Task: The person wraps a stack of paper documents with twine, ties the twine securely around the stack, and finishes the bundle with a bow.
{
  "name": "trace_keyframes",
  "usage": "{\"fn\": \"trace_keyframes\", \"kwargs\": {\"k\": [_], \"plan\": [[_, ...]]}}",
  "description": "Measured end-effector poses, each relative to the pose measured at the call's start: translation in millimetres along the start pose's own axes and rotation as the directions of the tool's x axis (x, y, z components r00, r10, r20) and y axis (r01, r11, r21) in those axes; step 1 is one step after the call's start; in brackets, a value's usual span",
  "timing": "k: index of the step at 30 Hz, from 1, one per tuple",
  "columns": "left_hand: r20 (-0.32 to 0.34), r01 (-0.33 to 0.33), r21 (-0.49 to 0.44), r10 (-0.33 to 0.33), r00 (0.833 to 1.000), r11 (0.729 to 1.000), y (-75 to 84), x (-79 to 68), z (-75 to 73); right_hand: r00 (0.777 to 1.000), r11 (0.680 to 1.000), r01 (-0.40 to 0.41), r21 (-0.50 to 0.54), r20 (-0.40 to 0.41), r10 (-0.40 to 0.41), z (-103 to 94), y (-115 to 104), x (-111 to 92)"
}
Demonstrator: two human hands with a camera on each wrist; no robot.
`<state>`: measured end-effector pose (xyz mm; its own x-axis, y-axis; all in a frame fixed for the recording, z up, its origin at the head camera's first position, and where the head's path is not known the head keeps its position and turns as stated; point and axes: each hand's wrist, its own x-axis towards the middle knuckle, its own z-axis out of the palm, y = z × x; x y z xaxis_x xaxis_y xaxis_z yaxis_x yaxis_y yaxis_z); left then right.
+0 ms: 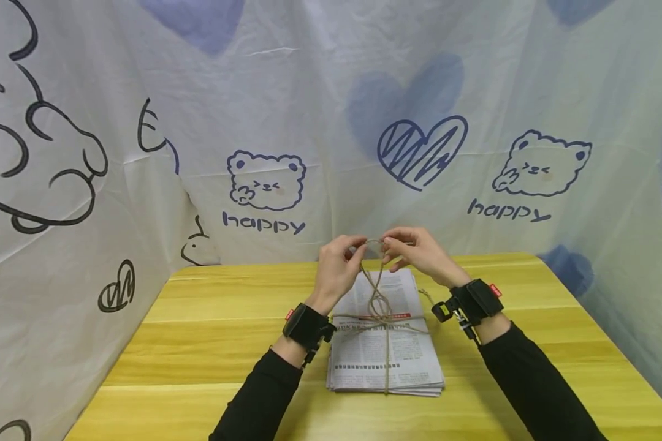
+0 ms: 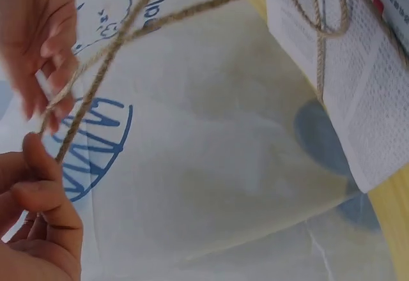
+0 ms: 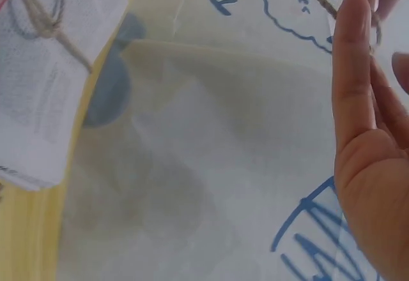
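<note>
A stack of folded newspapers (image 1: pixel 358 355) lies on the table, with jute twine (image 1: pixel 387 358) running lengthwise and crosswise over it. The strands meet in a knot with small loops near the middle of the stack. From there a long loop of twine (image 2: pixel 105 64) rises to both hands above the far edge. My left hand (image 1: pixel 338 266) pinches the loop between thumb and fingertips on its left side. My right hand (image 1: pixel 419 252) holds the loop's right side at its fingertips; the thumb (image 3: pixel 353 70) looks straight in the right wrist view, and its exact contact is partly hidden.
The yellow wood-grain table (image 1: pixel 209 343) extends around the stack. A white curtain (image 1: pixel 331 122) with blue hearts and bear drawings hangs behind and at the sides. A loose twine end (image 1: pixel 426 295) sticks out right of the stack. A black camera strap (image 1: pixel 477 301) circles each wrist.
</note>
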<state>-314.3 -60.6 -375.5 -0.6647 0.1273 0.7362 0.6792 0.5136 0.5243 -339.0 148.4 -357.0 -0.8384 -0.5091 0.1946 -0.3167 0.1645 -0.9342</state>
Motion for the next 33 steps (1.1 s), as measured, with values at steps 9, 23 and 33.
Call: {"fn": "trace_keyframes", "kwargs": {"k": [9,23,33], "plan": [[-0.003,0.012,-0.06,-0.012,1.0,0.998,-1.7,-4.4,-16.6,0.981,0.926,-0.093,-0.366,0.123,0.148,-0.5,43.3,-17.3],[0.017,0.047,-0.142,-0.045,0.999,0.989,-4.0,-16.4,-20.8,0.955,0.833,0.05,-0.551,0.271,0.122,28.5,77.4,-29.9],[-0.04,0.012,-0.109,-0.017,0.999,0.994,-1.3,-14.0,-28.3,0.962,0.837,0.015,-0.547,0.235,0.137,26.3,76.7,-26.5]]}}
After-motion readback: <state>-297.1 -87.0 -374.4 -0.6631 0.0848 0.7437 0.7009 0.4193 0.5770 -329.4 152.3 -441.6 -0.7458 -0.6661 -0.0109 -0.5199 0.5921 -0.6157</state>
